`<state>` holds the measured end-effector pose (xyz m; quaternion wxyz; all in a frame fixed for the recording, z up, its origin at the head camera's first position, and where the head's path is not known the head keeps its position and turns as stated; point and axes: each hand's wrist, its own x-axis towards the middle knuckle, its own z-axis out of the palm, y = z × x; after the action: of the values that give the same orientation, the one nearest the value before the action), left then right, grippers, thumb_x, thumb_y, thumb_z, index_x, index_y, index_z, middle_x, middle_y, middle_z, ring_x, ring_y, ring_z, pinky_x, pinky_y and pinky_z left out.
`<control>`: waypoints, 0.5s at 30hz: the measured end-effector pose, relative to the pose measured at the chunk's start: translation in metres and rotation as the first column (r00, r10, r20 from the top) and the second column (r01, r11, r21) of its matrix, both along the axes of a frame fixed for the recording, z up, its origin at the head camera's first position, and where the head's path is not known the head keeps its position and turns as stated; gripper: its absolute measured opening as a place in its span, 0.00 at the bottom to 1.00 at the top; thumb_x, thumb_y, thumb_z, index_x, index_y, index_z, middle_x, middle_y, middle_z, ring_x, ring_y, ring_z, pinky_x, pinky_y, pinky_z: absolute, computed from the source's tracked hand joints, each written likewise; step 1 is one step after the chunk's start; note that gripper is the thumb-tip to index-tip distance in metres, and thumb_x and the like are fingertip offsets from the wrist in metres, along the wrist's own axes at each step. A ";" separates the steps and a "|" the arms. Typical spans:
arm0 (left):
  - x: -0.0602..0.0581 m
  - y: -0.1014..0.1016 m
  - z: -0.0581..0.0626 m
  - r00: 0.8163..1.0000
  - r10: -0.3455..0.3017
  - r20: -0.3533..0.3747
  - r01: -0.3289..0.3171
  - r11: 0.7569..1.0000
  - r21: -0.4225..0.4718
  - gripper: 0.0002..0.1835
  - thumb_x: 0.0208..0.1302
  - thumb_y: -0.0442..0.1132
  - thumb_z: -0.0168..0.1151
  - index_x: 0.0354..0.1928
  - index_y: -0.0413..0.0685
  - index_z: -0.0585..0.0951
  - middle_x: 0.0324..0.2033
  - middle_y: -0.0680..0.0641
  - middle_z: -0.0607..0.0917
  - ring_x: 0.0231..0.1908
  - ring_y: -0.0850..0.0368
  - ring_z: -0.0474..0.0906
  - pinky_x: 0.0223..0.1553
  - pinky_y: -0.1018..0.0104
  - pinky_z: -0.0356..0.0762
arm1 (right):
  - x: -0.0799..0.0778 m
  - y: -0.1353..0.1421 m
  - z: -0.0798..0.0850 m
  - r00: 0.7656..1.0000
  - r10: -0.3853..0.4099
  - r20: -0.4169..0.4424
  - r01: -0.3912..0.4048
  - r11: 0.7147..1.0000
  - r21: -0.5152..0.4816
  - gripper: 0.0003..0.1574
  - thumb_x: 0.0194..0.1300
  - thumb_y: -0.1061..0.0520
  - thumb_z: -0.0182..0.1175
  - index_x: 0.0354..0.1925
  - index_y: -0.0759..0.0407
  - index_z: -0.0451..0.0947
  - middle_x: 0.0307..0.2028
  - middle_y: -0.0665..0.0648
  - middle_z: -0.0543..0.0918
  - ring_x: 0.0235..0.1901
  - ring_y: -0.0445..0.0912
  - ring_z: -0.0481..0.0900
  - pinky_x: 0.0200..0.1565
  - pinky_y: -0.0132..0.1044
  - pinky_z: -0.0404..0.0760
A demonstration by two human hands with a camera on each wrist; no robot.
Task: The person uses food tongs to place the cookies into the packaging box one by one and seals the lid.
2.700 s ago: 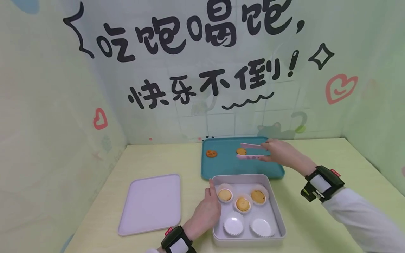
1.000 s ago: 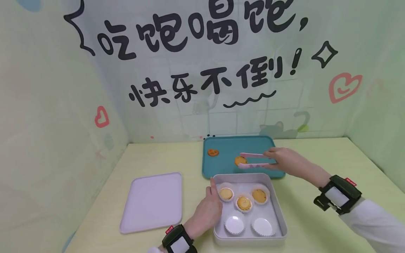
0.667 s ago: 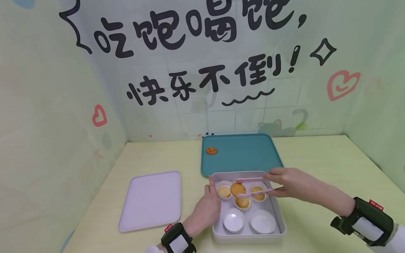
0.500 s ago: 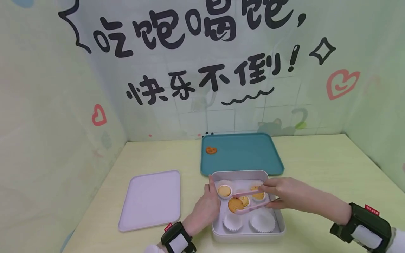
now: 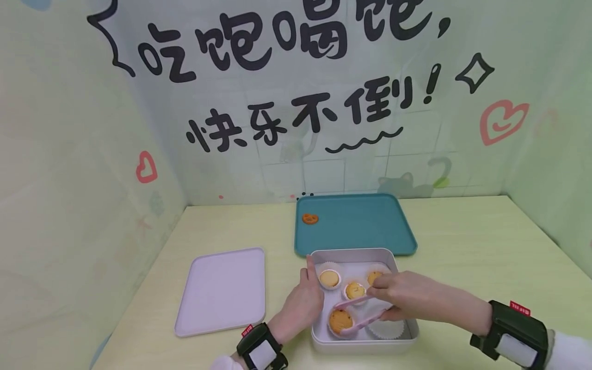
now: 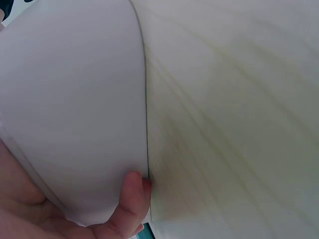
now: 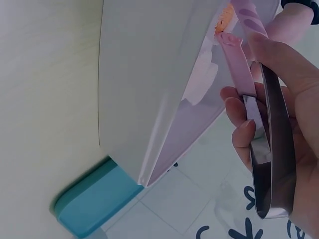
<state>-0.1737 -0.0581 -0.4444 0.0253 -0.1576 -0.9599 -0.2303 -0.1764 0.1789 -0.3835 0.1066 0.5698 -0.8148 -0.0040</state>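
My right hand [image 5: 407,293] holds tongs [image 7: 279,149] with a steel bow and pink tips. The pink tips stand either side of a round speckled cookie [image 5: 340,321] in the front left paper cup of a pale lilac box [image 5: 365,348]. Three other cups hold cookies: a plain one [image 5: 329,278] at back left, a scalloped one [image 5: 355,290] in the middle and one [image 5: 374,277] at back right, partly hidden by my hand. At front right is an empty white cup [image 5: 386,331]. My left hand [image 5: 300,306] grips the box's left wall, a fingertip bent against its outside.
Behind the box lies a teal tray [image 5: 356,231] with a small pretzel [image 5: 310,219] near its left edge. A flat lilac lid or tray [image 5: 222,293] lies to the left. The printed wall [image 5: 277,174] rises at the table's back edge.
My right hand has brought the speckled cookie in the tongs from the teal tray, over the box, down into the front left cup. My left hand has stayed on the box.
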 end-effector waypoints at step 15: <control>0.000 -0.001 -0.001 1.000 -0.004 -0.006 0.004 1.000 -0.006 0.35 0.62 0.29 0.50 0.67 0.21 0.48 0.43 0.31 0.69 0.12 0.62 0.62 0.12 0.73 0.63 | -0.002 -0.003 0.003 0.994 -0.037 0.105 0.036 0.999 0.007 0.27 0.51 0.43 0.67 0.44 0.58 0.81 0.35 0.49 0.80 0.31 0.37 0.74 0.31 0.28 0.76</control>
<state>-0.1736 -0.0586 -0.4458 0.0272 -0.1603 -0.9602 -0.2269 -0.1786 0.1758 -0.3810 0.0620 0.5545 -0.8296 0.0218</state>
